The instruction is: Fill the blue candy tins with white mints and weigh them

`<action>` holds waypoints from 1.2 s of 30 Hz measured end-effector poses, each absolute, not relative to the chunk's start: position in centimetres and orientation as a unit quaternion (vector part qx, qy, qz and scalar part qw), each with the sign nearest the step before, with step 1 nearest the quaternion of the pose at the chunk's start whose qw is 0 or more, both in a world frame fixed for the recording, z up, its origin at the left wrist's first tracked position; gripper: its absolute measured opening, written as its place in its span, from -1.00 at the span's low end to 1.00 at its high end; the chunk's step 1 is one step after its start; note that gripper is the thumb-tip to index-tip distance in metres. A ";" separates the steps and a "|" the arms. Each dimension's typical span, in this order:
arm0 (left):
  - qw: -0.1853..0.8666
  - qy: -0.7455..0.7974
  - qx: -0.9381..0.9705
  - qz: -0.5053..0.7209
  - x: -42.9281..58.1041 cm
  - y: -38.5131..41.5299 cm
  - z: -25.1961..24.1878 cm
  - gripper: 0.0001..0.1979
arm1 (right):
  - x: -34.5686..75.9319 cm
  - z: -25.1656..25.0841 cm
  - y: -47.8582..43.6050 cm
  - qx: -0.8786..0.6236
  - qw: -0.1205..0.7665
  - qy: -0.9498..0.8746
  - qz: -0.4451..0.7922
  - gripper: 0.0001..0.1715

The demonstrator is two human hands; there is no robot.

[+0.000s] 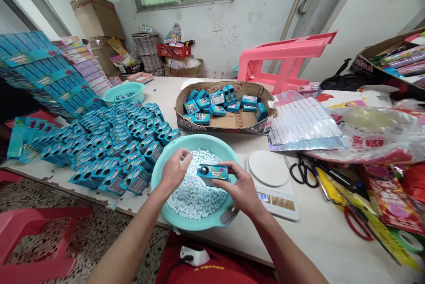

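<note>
My right hand [244, 186] grips a small blue candy box [212, 173] by its right end, lying sideways with a dark round hole near its left end. Beneath it is a turquoise plastic basin [195, 226] filled with small white candies [192, 195]. Over the basin's left side, my left hand [175, 170] has its fingers curled together; what they hold, if anything, is hidden. Rows of similar blue boxes [113, 178] with round holes stand on the left. Behind the basin, a cardboard tray [235, 120] contains several more blue boxes.
A white digital scale [269, 169] sits right of the basin. Black scissors [303, 172], red-handled scissors [358, 224] and sticker sheets [302, 120] lie further right. Tall stacks of blue packs [36, 63] rise at left. A pink stool [285, 60] is behind the table.
</note>
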State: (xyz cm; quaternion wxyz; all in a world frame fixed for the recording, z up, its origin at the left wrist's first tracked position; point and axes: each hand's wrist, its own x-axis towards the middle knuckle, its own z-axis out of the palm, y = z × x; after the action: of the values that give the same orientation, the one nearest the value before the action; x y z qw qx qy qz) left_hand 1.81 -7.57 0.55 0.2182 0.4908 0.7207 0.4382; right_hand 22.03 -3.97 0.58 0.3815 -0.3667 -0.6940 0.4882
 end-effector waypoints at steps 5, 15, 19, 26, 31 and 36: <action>0.144 0.768 0.623 -0.029 2.2 -10.2 -2.4 -0.38 | 22.4 0.4 -3.5 -0.383 0.405 -0.660 0.504 -0.57; 0.277 0.643 0.711 -0.064 5.9 -10.3 -2.6 -0.57 | 21.2 -0.1 -3.2 -0.372 0.389 -0.696 0.475 -0.62; 0.318 0.679 0.660 0.056 4.2 -9.7 -2.9 -0.74 | 22.0 -0.3 -3.3 -0.392 0.378 -0.709 0.448 -0.63; 0.481 0.593 0.267 0.588 4.2 -8.8 0.9 -0.80 | 21.5 -0.2 -4.0 -0.381 0.346 -0.760 0.396 -0.67; 0.428 0.510 0.209 0.716 5.3 -7.0 1.8 -0.76 | 20.0 0.0 -4.7 -0.359 0.325 -0.775 0.406 -0.64; 0.429 0.474 0.172 0.749 5.4 -6.4 1.4 -0.72 | 19.8 0.0 -4.7 -0.366 0.341 -0.761 0.414 -0.63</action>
State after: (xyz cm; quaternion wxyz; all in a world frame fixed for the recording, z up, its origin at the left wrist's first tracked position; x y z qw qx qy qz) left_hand 5.40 -6.45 1.39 0.4287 0.1718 0.4745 0.7494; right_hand 19.77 -4.72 -0.04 0.3407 -0.3659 -0.7608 0.4137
